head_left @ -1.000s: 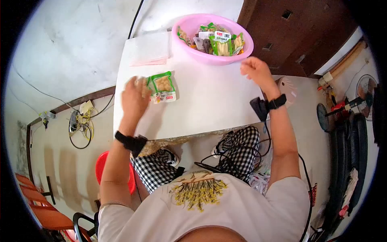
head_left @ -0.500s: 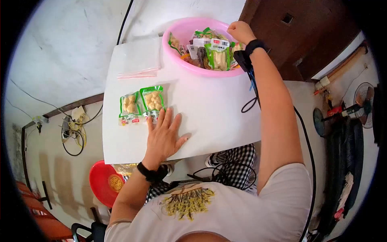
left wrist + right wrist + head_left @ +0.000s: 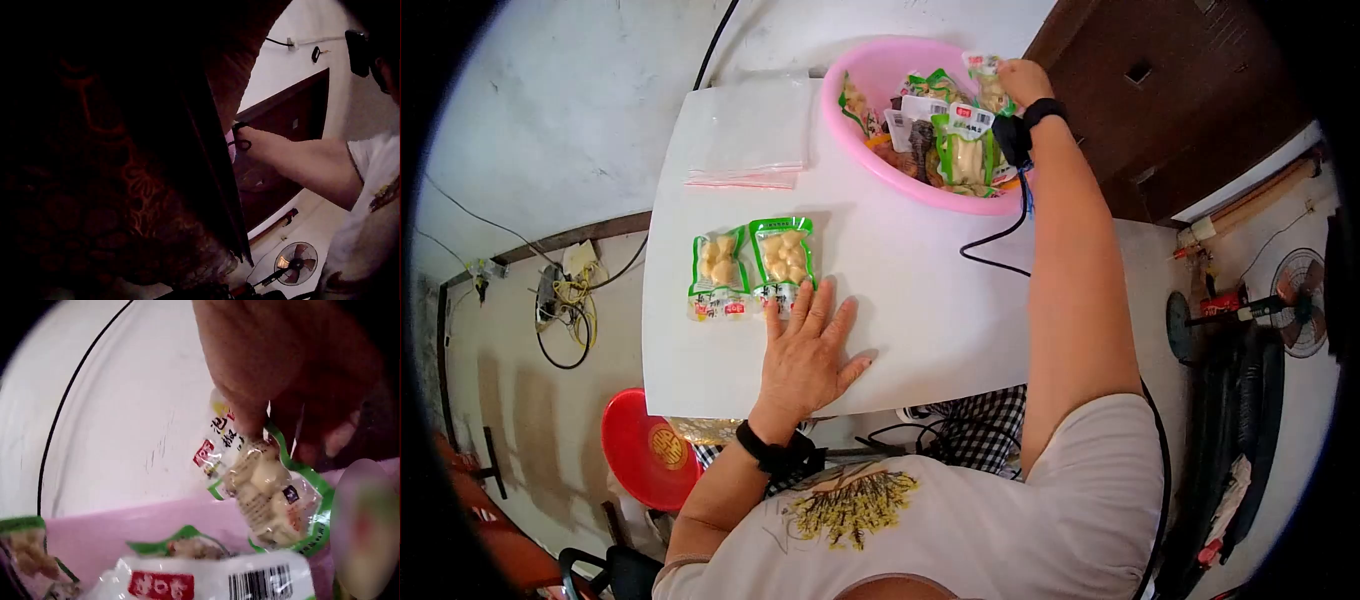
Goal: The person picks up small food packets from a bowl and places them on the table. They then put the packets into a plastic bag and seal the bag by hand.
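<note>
- One green-edged pouch (image 3: 720,262) and a second pouch (image 3: 783,252) lie side by side on the white bench (image 3: 930,310), both filled with pale, rounded pieces, their printed ends toward the person.
- Left hand (image 3: 802,362): palm down on the bench with the fingers spread, fingertips at the printed end of the second pouch and overlapping it in the head view; thumb out to the side.
- Right hand (image 3: 1025,84): over the far rim of the pink basin (image 3: 852,140), thumb and fingers pinching a third pouch (image 3: 269,484) by its white printed end.
- That third pouch hangs tilted at the basin's far side, its green-edged, filled part downward; the right wrist view shows pale chunks through clear film.
- Inside the basin is a heap of more packets; on top, a green-edged packet (image 3: 966,158) with long pale pieces, and near it a dark-filled packet (image 3: 921,142).
- Clear plastic bags (image 3: 750,130) with a reddish edge lie flat on the bench, left of the basin.
- Below the bench's left side, a red basin (image 3: 622,440) with a gold emblem; off to the right, a fan (image 3: 1300,300).
- The left wrist view is mostly dark, and the left hand's fingers cannot be made out there.
</note>
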Available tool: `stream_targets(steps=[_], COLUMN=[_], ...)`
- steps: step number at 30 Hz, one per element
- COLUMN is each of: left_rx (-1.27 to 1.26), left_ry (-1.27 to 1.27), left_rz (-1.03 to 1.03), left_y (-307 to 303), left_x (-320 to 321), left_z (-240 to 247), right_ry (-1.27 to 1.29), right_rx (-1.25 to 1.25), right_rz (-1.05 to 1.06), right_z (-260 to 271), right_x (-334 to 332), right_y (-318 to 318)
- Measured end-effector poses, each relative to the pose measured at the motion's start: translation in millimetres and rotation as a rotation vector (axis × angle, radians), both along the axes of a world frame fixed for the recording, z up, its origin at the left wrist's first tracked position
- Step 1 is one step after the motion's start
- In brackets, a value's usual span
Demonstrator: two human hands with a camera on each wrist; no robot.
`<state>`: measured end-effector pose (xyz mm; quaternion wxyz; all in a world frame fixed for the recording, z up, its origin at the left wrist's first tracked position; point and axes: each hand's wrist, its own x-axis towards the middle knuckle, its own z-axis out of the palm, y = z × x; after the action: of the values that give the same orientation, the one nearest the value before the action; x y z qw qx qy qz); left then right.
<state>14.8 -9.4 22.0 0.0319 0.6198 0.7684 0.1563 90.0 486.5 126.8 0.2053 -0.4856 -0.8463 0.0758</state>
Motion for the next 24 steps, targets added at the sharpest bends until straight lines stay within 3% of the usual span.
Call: stream_targets(steps=[4, 8, 14, 19, 20, 22, 24], left_rx=[0.050, 0.094, 0.111, 0.120, 0.120, 0.214, 0.275], left_ry=[0.005, 0.029, 0.047, 0.046, 0.051, -0.029, -0.078], left_rz=[-0.007, -0.006, -0.015, -0.019, -0.022, 0.021, 0.067], left_y=[-1, -3, -6, -8, -9, -9, -8], left_x=[0, 1, 1, 0, -2, -4, -5], left_z=[1, -4, -2, -4, -5, -20, -21], right_ry=[0.278, 0.576, 0.493, 0.386, 0.322, -0.004, -0.205], right_rx=[-0.016, -0.312, -0.494, -0.673, -0.783, -0.516, -0.089], right_rz=[0.067, 0.102, 0.320, 0.622, 0.598, 0.732, 1.037], right_z=[24, 65, 73, 39, 23, -6, -7], right_x=[25, 35, 42, 31, 26, 17, 10], right_y=[6, -67, -148, -208, -207, -218, -250])
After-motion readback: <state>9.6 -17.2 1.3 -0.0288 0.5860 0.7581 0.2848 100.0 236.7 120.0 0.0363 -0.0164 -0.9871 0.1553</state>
